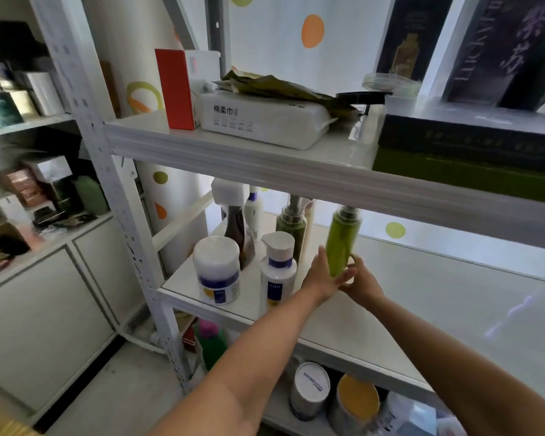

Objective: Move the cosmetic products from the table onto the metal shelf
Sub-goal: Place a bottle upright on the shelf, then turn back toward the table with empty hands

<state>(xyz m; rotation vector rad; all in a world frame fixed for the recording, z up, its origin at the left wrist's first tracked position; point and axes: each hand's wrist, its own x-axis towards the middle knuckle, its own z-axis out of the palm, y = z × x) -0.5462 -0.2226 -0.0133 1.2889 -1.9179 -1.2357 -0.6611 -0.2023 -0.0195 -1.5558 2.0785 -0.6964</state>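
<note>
Middle board of the metal shelf (pixel 422 297), left part. Both hands are on one green bottle (pixel 342 240).

- Bottle: light green, with a silver pump top. Long axis is near vertical, the top leaning slightly right. The pump end points up, close under the front lip of the board above. The base is hidden behind the hands, so I cannot tell whether it rests on the board.
- Left hand (pixel 323 278): comes in from the lower left. Thumb is up along the bottle's left side, and the fingers (pixel 346 274) wrap across its lower end.
- Right hand (pixel 364 283): comes in from the lower right. Its fingers (pixel 356 261) curl round the bottle's lower right side and touch the left hand.

Left of the bottle on the same board:
- A dark green pump bottle (pixel 290 228) stands just beside it.
- A white pump bottle (pixel 277 269) with a blue band stands in front.
- A white jar (pixel 216 269) with a blue band sits near the front edge.
- A brown bottle (pixel 236 228) stands behind the jar.

All of these are upright. The board above holds a tissue pack (pixel 258 121) and a red box (pixel 173 89).
</note>
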